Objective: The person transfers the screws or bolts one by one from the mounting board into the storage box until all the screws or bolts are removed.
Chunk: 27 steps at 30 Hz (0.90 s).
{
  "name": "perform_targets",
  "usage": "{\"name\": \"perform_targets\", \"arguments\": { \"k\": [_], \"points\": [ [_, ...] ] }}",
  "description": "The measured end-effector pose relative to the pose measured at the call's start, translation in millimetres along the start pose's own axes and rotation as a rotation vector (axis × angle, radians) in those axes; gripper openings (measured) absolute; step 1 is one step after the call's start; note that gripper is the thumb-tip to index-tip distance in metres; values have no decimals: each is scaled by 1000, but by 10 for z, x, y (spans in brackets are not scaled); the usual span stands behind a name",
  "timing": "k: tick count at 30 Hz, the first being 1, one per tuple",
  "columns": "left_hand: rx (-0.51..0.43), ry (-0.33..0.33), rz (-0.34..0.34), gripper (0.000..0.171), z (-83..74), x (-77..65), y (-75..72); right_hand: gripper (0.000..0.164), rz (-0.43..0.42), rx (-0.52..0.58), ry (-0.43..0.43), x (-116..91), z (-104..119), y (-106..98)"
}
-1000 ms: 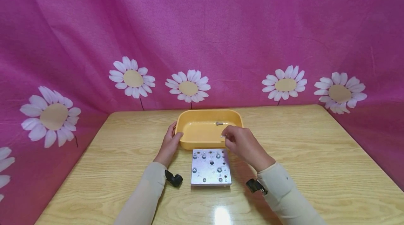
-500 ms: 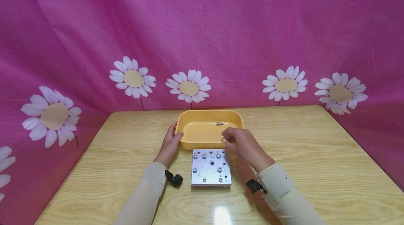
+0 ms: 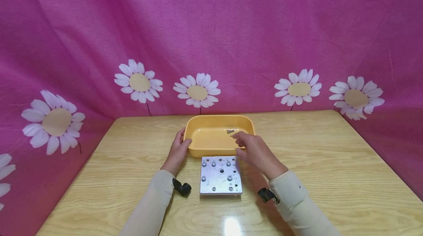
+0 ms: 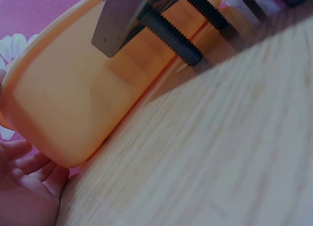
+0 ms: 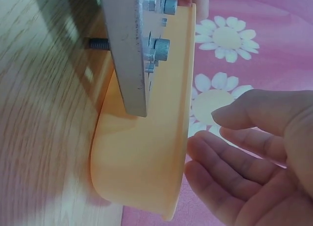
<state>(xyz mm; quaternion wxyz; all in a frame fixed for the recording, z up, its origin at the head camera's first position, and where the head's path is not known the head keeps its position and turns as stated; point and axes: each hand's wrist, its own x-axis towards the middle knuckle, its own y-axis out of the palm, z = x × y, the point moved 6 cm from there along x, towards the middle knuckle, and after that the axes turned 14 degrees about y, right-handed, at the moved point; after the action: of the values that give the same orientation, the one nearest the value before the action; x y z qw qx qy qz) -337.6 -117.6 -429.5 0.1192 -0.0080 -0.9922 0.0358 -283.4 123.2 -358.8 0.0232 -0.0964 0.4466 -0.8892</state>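
Observation:
A yellow plastic tray (image 3: 211, 152) stands on the table. My left hand (image 3: 178, 149) grips its left end, thumb over the rim and fingers along the outer wall, as the left wrist view also shows at the fingers (image 4: 34, 165). Over the tray's right front corner hovers my right hand (image 3: 252, 149), thumb and fingers apart with nothing between them in the right wrist view. Metal bolts (image 3: 230, 131) lie in the tray just beyond its fingertips. In front stands a square metal plate (image 3: 214, 184) holding several socket-head bolts (image 5: 161, 49), their threaded ends (image 4: 171, 37) reaching down toward the table.
The pale wooden table (image 3: 314, 162) extends to both sides. A pink cloth (image 3: 231, 37) with white daisies hangs behind it and along the sides. Black wrist cameras (image 3: 182, 187) sit at both sleeves, close to the plate's sides.
My right hand has let go of the bolt it was pinching, which dropped into the tray near the other one. Its fingers have spread. The left hand, tray and plate stay put.

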Motion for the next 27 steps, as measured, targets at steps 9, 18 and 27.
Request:
{"name": "perform_targets", "arguments": {
  "k": [9, 18, 27],
  "points": [
    [1, 25, -38, 59, 284, 95, -26, 36, 14, 7, 1, -27, 28, -14],
    [0, 16, -26, 59, 278, 100, -34, 31, 62, -12, -49, -115, 192, -60],
    [16, 11, 7, 61, -25, -9, 2, 31, 252, -86, 14, -249, 299, -20]
  ]
}}
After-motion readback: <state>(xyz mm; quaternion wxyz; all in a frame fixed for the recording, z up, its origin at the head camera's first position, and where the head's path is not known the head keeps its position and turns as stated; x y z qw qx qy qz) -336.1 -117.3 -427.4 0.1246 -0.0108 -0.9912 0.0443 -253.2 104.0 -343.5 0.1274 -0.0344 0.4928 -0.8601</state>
